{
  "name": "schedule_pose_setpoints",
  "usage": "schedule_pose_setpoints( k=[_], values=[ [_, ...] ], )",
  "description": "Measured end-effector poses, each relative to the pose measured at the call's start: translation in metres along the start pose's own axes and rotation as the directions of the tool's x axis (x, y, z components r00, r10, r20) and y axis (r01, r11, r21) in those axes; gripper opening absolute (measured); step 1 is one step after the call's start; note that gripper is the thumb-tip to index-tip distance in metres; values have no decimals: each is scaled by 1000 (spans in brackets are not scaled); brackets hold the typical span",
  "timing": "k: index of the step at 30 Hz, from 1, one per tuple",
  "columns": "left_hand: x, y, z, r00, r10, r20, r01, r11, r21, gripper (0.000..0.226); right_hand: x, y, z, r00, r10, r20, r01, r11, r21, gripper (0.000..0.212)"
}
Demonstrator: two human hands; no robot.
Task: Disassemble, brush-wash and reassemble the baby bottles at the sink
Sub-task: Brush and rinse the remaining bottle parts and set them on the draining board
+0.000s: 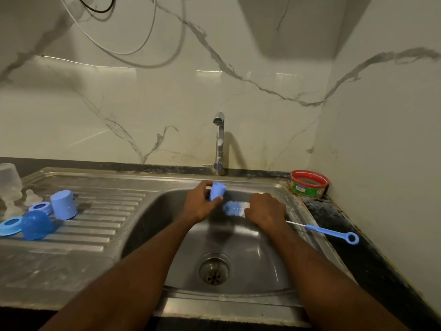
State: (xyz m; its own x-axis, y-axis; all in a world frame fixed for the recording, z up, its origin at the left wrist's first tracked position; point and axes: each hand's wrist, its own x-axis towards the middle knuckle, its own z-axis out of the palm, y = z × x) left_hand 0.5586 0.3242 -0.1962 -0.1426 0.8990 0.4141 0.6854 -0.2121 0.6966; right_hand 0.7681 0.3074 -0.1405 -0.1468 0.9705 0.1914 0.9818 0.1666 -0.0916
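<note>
Far left, at the frame edge on the counter: a clear bottle body (9,179), blurred. Just right of it, clear silicone teats (32,197) on the ribbed draining board (100,225).

Blue parts grouped on the draining board: a screw ring (10,226) at the left edge, a domed cap (37,225) touching it on the right, a second ring (41,208) behind, and a pale blue cup-shaped cap (64,204) standing mouth down beside that ring.

Over the sink basin (238,254), near its back rim: my left hand (199,206), fingers curled round a small blue cap (217,191), thumb on its near side. The cap is tilted, and which way its opening faces I cannot tell.

Directly behind it, the tap (219,142); whether water runs is not clear. Drain (214,269) sits below, near the middle of the basin.

Just right of the cap: the bottle brush (235,208), blue-and-white bristle head lying close beside my left fingers, apart from the cap. My right hand (266,210) is clenched round the brush just behind the bristles, knuckles up. The wire shank and blue loop handle (334,234) trail out right, over the basin's edge and above the dark counter (334,216).

Back right corner: a red-rimmed tub (309,183) with a green label, on the counter against the wall.
</note>
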Motion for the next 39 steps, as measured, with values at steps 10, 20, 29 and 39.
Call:
schedule_pose_setpoints(
  k=[10,20,29,39],
  values=[
    [9,11,2,996,89,1,-87,971,223,48,1,2,2,999,-12,32,14,999,-38,36],
    [9,5,5,992,117,41,-124,933,337,55,2,4,-2,999,-3,-46,1,999,-38,31],
    [6,8,-13,963,-230,-142,208,967,-149,47,-3,-6,-22,966,-16,-257,25,999,29,35],
    [2,12,-33,989,-31,-143,26,999,-40,46,-5,7,-52,935,-83,-346,84,996,-12,44]
  ],
)
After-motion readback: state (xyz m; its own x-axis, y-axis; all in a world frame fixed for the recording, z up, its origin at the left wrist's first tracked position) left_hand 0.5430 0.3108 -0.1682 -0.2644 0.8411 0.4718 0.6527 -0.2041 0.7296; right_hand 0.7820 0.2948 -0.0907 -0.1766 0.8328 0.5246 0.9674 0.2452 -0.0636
